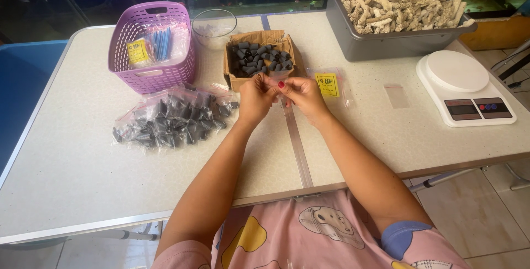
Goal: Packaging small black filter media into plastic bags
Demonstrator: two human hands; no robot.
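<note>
Both hands meet over the middle of the pale speckled worktop (83, 153), right by the open brown cardboard box of small dark grey tubes (259, 59), prob so the tubes are easy to grab. Left hand (255, 100) & right hand (302, 95) fingers pinch a tiny clear plastic bag (277, 77), held up between them. Filled clear bags of dark tubes (174, 119) sit left. Can't tell what's inside the tiny bag; hands hide most of it

Item between fingers (271, 83) too small, hidden.
</note>
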